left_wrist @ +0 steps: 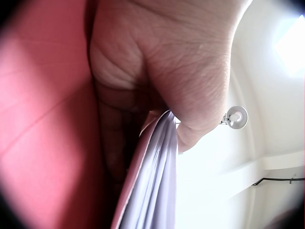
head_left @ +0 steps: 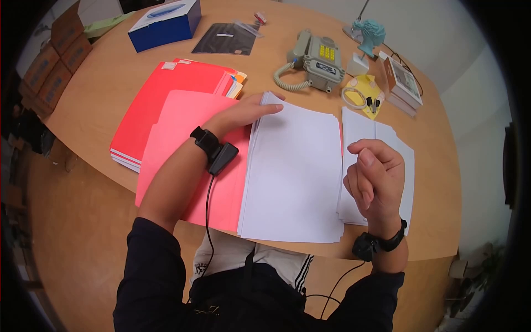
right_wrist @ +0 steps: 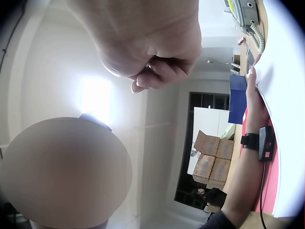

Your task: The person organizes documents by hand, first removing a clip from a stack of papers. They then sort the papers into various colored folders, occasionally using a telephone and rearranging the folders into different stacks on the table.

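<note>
Sheets (head_left: 293, 171): mid-worktop (head_left: 434, 171), before you; whether fastened in the folder, you can't tell.
Pink folder (head_left: 191, 124): open at the sheets' 9 o'clock; a pink layer backs the sheets in your left wrist view.
Left grip (head_left: 248, 112): clamped on sheets and that layer at their 11 o'clock corner.
Right grip (head_left: 377, 171): fingers curled together, nothing seen in it, above the second pile (head_left: 359, 126) at 3 o'clock.
Folder step: you seem to be steadying the sheets' corner; the next move would call for a firm left corner and a free right thumb and finger.
Red folders (head_left: 160, 108): 10 o'clock, white paper edges showing.
Blue box (head_left: 168, 30): 11 o'clock, closed, contents hidden.
Cartons (right_wrist: 213, 160): beyond, at 10 o'clock, one flap up; contents unclear.
Yellow mat (head_left: 366, 83): 1 o'clock, bearing a ring (head_left: 354, 105) and black clips (head_left: 374, 105).
</note>
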Tool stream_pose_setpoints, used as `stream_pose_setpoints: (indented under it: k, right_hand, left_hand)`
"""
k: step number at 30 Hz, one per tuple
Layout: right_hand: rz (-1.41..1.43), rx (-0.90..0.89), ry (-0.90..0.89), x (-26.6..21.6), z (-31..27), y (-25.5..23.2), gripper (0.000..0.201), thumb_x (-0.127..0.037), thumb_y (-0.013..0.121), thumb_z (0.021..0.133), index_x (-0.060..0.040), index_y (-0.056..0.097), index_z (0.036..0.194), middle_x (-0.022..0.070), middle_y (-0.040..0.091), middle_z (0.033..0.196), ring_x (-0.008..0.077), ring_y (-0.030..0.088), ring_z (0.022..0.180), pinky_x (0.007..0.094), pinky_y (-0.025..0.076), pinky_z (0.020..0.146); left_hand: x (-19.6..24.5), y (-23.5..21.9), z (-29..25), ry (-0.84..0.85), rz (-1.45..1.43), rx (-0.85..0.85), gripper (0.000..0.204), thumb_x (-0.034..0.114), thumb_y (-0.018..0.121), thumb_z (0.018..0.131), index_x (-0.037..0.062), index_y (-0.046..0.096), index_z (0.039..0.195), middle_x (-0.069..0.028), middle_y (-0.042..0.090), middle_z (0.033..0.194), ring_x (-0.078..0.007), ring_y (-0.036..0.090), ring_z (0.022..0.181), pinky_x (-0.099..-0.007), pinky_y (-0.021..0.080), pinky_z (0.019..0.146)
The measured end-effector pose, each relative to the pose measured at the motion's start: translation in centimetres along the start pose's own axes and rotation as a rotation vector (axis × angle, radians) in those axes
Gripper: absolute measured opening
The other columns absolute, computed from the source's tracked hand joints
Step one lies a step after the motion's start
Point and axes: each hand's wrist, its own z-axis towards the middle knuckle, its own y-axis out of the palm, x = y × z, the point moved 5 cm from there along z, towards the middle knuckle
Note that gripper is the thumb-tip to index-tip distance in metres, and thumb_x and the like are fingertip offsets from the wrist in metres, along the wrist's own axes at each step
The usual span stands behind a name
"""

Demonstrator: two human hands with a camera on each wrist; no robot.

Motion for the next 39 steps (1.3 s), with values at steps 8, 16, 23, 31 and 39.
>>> stream_pose_setpoints:
  k: [8,16,23,31,39]
  right_hand:
    - [0.031,-0.178,-0.137,-0.2,-0.5,0.6,0.010,-0.004,0.045,0.090,0.0021,0.051,0.086,0.0004,0.043,0.051,0.0085,0.038,0.040,0.0250,0.032,0.041]
    - [-0.535,-0.204,-0.294,-1.6,-1.5,1.7,0.023,-0.004,0.053,0.087,-0.0042,0.047,0.065,0.0028,0.040,0.051,0.0129,0.037,0.040,0.0296,0.025,0.040]
    - [-1.247,-0.095,-0.726,-6.8,-4.1,9.7,0.010,-0.008,0.069,0.078,0.0010,0.065,0.082,0.0045,0.045,0.055,0.0215,0.043,0.042,0.0358,0.030,0.041]
    - [-1.700,-0.734,-0.090,-9.2,-5.1,16.8,0.043,-0.012,0.058,0.084,0.0081,0.058,0.122,0.0063,0.051,0.070,0.0189,0.055,0.061,0.0329,0.047,0.054]
    - [-1.467,-0.390,-0.525,-8.2,-7.3,16.4,0.045,-0.010,0.057,0.086,0.0107,0.055,0.126,0.0086,0.056,0.074,0.0196,0.056,0.060,0.0306,0.047,0.053]
  left_hand:
    - [0.2,0.1,-0.2,-0.008,-0.019,-0.010,0.050,0.034,0.060,0.098,0.0057,0.051,0.138,-0.0100,0.057,0.130,-0.0178,0.055,0.119,-0.0320,0.043,0.101]
    - [-0.2,-0.2,0.2,0.041,0.037,0.005,0.049,0.033,0.060,0.098,0.0054,0.052,0.137,-0.0093,0.058,0.128,-0.0175,0.055,0.118,-0.0315,0.042,0.101]
    - [-0.2,0.0,0.1,0.021,-0.029,-0.027,0.049,0.035,0.061,0.097,0.0059,0.054,0.136,-0.0090,0.059,0.126,-0.0171,0.057,0.114,-0.0313,0.044,0.098]
    - [0.0,0.1,-0.5,-0.023,0.009,0.004,0.049,0.038,0.061,0.096,0.0100,0.055,0.136,-0.0084,0.060,0.126,-0.0161,0.058,0.113,-0.0307,0.047,0.094]
    - [-0.2,-0.1,0.0,0.003,0.050,0.013,0.049,0.039,0.062,0.096,0.0115,0.056,0.135,-0.0086,0.061,0.124,-0.0169,0.059,0.112,-0.0304,0.046,0.094]
